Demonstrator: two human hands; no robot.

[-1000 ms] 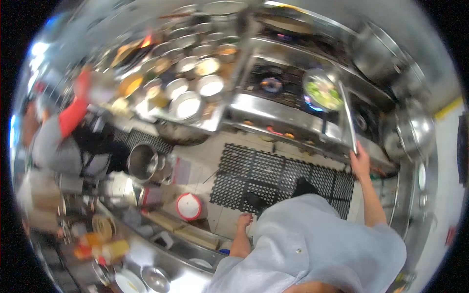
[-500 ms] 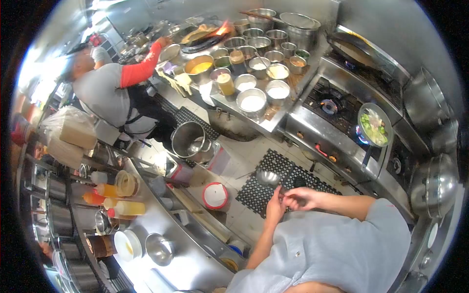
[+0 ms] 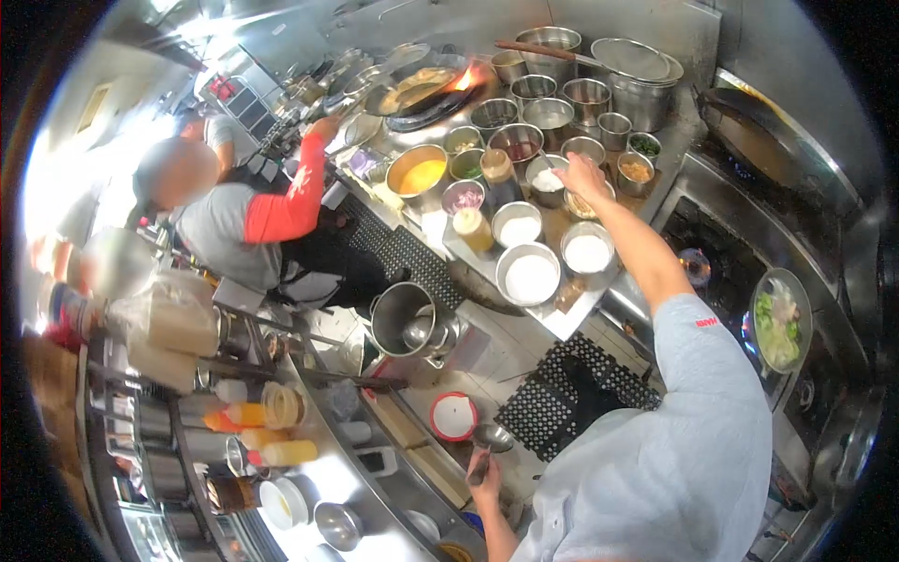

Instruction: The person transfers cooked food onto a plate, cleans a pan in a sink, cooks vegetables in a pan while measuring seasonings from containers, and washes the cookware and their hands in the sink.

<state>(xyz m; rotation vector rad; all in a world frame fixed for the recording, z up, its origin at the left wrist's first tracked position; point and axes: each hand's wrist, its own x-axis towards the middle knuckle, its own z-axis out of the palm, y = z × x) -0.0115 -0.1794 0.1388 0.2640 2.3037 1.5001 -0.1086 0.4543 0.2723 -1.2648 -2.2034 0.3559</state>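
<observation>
The step in hand appeared to be seasoning: the right hand (image 3: 585,180) reached among metal containers, beside a tub of white powder (image 3: 547,175). Whether its fingers pinched the spoon there was unclear. The left hand (image 3: 484,480) gripped a ladle (image 3: 493,437), low, near the body. Greens (image 3: 777,328) lay in a pan on the stove, right. The next move called for a small, careful scoop clear of neighbouring rims.

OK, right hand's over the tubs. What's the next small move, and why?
I'd probably settle the right hand's fingers on the spoon handle, if they aren't there already; I can't tell. The handle leans out of the white-filled tub right beside them, and the left hand is occupied with the ladle.
</observation>
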